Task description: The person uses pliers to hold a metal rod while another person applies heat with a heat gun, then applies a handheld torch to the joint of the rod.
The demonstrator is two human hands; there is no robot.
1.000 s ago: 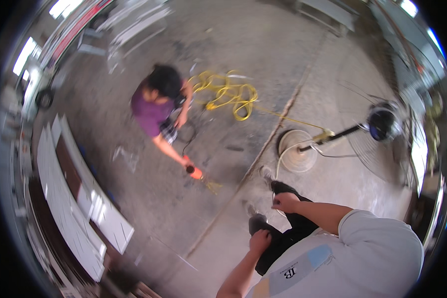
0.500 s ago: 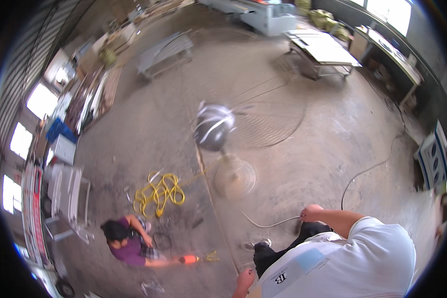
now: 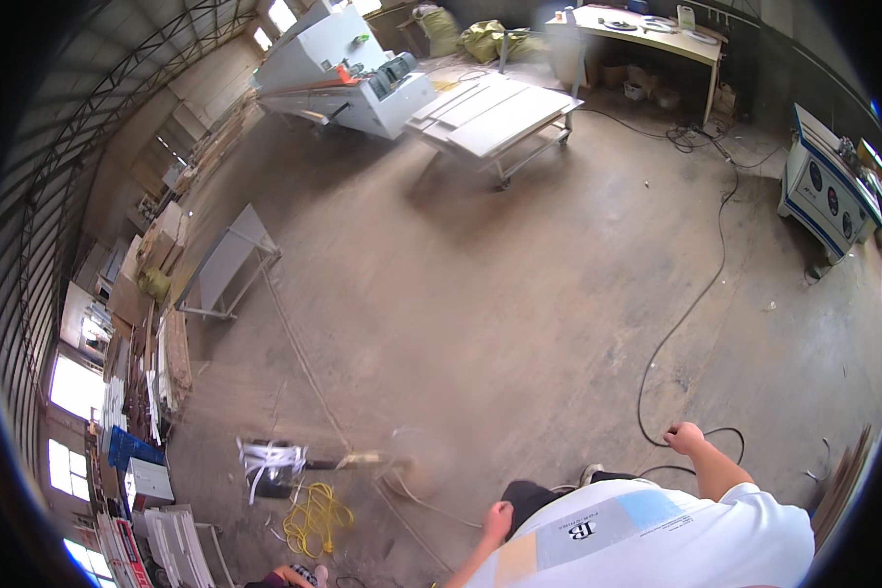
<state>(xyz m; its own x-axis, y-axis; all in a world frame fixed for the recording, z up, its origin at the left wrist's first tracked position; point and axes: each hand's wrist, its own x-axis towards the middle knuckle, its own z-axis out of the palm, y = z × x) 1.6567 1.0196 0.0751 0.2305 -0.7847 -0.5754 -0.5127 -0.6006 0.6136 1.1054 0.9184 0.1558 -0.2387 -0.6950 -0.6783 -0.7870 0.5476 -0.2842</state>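
Observation:
My right hand [image 3: 684, 438] is closed around a black cable [image 3: 640, 392], held out low at my right side. From this hand the cable runs up across the floor, and a loop of it curves behind the wrist. My left hand [image 3: 500, 521] hangs in front of my dark trousers with its fingers curled; what is inside, if anything, is hidden. A pale stretch of cable [image 3: 431, 505] passes from the blurred base of a pedestal fan [image 3: 367, 459] towards my left wrist. Whether it touches that hand, I cannot tell. White wrapping [image 3: 272, 457] covers the fan's dark motor.
A yellow cord [image 3: 314, 519] lies coiled near the fan, with part of a seated person [image 3: 294, 576] below it. Ahead stand a panel-loaded cart [image 3: 495, 118], a large machine [image 3: 348, 88] and a tilted board rack [image 3: 230, 260]. A white-and-blue cabinet [image 3: 828, 191] is at right.
My view has swung right, so the fan and the seated person now sit lower left. My right hand has moved right, still on the cable. The left hand is raised slightly.

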